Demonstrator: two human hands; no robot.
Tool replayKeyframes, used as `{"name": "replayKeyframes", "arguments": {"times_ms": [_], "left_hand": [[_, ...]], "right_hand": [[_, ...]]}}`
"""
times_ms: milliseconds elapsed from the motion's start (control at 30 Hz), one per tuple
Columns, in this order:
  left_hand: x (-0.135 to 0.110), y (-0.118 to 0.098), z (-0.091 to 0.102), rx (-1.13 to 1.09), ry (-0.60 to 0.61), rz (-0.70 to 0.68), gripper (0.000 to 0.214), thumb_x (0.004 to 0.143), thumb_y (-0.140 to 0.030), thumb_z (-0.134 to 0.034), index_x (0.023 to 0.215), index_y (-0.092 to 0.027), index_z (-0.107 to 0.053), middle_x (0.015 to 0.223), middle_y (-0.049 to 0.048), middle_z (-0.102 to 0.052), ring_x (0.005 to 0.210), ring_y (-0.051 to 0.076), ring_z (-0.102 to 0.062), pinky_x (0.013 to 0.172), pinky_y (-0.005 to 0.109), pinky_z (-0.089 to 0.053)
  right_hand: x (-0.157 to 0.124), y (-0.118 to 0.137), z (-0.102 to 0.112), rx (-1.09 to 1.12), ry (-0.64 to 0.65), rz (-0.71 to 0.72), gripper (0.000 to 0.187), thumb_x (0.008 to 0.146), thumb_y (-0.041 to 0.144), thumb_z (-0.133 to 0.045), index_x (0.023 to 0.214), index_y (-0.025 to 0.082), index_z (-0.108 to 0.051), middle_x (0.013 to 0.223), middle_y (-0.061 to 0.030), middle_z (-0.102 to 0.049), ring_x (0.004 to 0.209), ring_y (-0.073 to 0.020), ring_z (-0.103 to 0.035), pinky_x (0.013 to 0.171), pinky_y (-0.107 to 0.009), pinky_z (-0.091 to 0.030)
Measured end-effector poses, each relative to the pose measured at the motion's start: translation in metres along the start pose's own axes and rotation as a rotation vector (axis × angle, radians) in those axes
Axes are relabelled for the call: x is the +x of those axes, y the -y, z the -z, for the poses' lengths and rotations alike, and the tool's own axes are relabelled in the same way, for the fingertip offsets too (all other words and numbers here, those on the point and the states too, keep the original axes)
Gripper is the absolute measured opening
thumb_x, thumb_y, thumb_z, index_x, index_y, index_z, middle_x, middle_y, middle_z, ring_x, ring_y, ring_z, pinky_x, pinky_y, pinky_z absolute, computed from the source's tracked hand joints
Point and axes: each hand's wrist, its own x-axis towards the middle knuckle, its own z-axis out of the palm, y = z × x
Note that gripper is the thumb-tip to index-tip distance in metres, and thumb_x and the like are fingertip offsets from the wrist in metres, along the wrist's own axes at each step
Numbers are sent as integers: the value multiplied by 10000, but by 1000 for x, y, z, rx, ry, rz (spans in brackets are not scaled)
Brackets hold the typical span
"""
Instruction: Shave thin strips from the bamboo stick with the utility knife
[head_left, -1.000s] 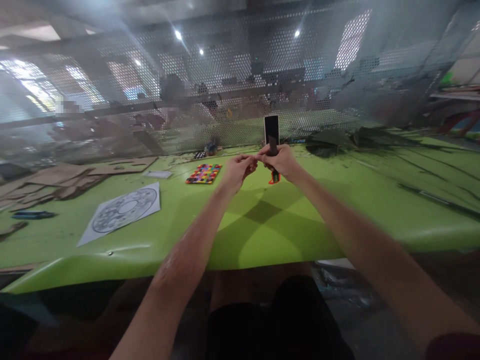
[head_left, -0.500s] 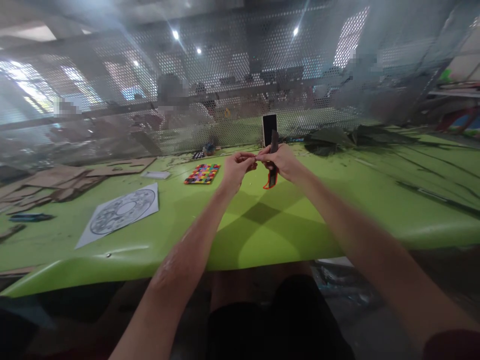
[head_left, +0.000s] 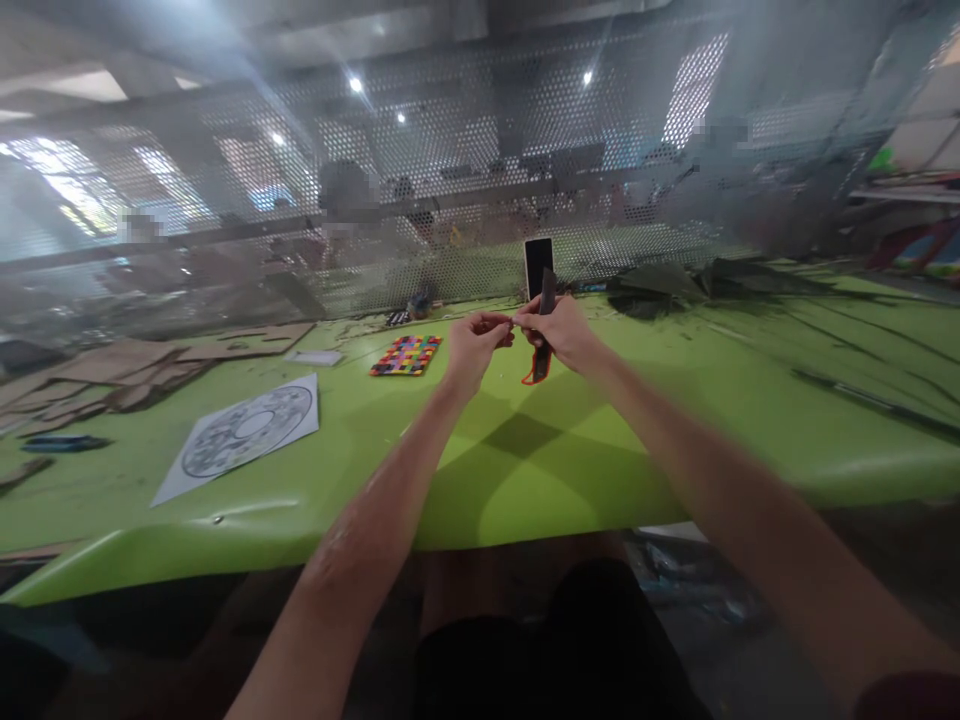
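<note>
My right hand (head_left: 562, 328) is closed round a dark tool (head_left: 548, 290) with a red-orange edge along its lower end. The tool stands nearly upright, its broad dark part above the fingers. The thumb and forefinger of my right hand meet the fingertips of my left hand (head_left: 476, 345), which are pinched together. Whatever lies between the fingertips is too small to make out. Both hands are raised over the green table cover (head_left: 517, 480). Left of them lies a small multicoloured checkered square (head_left: 406, 355).
Behind the hands a phone (head_left: 538, 268) stands upright before a perforated metal screen (head_left: 450, 230). A printed ring-pattern sheet (head_left: 255, 425), cardboard pieces (head_left: 135, 365) and a blue tool (head_left: 64, 442) lie left. Dark leafy material (head_left: 652, 285) and a long dark rod (head_left: 870, 395) lie right.
The view has tilted slightly, so the table sits a little lower. The hands stay fingertip to fingertip, and the dark tool's lower end has swung slightly left.
</note>
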Motion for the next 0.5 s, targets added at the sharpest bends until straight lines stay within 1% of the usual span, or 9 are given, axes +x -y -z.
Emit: {"name": "replayKeyframes", "arguments": {"times_ms": [167, 233, 367, 500], "left_hand": [[0, -1, 0, 33, 7, -1, 55, 711, -121, -730, 732, -138, -681, 606, 1, -660, 530, 89, -609, 604, 245, -529], [0, -1, 1, 28, 8, 1, 58, 711, -116, -726, 733, -135, -677, 608, 0, -657, 530, 88, -608, 605, 246, -528], [0, -2, 1, 25, 10, 5, 51, 711, -110, -715, 740, -129, -678, 618, 2, -660, 535, 85, -607, 608, 244, -524], [0, -2, 1, 12, -1, 16, 56, 711, -105, -716, 734, -126, -669, 608, -2, -656, 533, 82, -611, 609, 239, -526]], "right_hand": [[-2, 1, 0, -54, 11, 68, 306, 738, 291, -825, 660, 178, -552, 490, 56, -483, 417, -60, -433, 405, -211, -350], [-2, 1, 1, -62, 18, 84, 303, 734, 309, -829, 708, 185, -554, 507, 61, -491, 427, -65, -446, 414, -215, -365], [-1, 1, 1, -105, 65, 99, 219, 774, 307, -785, 847, 173, -627, 536, 58, -520, 435, -71, -450, 423, -222, -373], [0, 0, 1, -188, 106, 114, 115, 830, 253, -702, 868, 147, -680, 522, 48, -511, 430, -72, -432, 424, -229, -350]]}}
